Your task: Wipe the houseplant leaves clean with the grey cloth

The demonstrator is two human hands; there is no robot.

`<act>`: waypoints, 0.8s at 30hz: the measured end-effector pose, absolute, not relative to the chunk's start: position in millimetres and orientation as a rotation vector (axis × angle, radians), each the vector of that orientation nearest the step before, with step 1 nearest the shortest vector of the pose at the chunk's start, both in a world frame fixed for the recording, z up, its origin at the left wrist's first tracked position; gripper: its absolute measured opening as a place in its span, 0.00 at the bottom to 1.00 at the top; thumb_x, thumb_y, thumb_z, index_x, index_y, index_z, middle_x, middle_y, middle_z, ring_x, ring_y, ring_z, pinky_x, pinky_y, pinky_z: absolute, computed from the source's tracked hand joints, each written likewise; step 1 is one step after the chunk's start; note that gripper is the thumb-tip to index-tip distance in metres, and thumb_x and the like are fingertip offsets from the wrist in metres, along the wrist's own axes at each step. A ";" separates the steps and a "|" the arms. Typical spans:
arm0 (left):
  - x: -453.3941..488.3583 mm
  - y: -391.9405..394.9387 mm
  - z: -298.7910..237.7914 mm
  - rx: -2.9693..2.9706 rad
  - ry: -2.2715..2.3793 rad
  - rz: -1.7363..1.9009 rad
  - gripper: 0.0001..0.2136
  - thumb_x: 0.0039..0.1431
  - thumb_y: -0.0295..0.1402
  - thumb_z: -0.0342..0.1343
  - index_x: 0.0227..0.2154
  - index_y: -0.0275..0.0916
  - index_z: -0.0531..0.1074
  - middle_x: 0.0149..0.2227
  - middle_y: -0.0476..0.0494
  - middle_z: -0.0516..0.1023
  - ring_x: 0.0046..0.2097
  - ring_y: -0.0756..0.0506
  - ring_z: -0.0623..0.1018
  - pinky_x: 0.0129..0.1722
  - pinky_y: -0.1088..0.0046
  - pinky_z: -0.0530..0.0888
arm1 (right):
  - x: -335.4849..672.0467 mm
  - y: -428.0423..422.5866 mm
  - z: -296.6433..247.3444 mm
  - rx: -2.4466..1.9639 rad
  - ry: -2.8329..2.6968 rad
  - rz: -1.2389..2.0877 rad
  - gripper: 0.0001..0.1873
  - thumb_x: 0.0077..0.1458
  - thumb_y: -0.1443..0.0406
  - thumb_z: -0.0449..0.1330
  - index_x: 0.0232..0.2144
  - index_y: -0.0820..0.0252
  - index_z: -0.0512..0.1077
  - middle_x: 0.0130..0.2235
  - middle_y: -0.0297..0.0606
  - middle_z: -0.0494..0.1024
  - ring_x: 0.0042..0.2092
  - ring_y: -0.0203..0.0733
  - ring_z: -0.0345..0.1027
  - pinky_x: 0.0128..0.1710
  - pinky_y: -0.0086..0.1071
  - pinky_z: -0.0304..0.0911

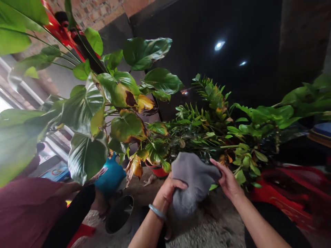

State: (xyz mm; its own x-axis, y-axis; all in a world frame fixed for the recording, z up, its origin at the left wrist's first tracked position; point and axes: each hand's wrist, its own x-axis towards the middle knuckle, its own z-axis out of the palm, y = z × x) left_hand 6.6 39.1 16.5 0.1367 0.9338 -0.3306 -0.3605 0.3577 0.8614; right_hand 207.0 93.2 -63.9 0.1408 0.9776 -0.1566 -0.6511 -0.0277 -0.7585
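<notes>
A crumpled grey cloth (191, 179) hangs between my two hands, in front of the leafy potted plants. My left hand (169, 187), with a pale bangle on the wrist, is closed on its left side, thumb lying over the fabric. On the other side, my right hand (227, 179) pinches the cloth's right edge between thumb and fingers. Just beyond the cloth are the low green plants (207, 134). Large broad leaves (129, 125), some yellow and brown at the edges, spread to the upper left of my left hand.
A dark bucket (119, 215) stands on the rough ground left of my left arm. Another person in a maroon top (31, 210) is at the lower left, near a blue object (111, 174). Red bags (289, 196) lie at right. A black panel (207, 34) rises behind the plants.
</notes>
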 end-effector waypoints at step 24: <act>16.5 76.7 74.7 0.698 0.999 1.494 0.19 0.27 0.28 0.68 0.30 0.35 0.77 0.27 0.46 0.81 0.29 0.44 0.78 0.34 0.67 0.75 | 204.7 83.6 -68.2 -0.791 -0.547 1.494 0.17 0.45 0.47 0.63 0.28 0.50 0.79 0.42 0.40 0.83 0.39 0.53 0.75 0.33 0.43 0.69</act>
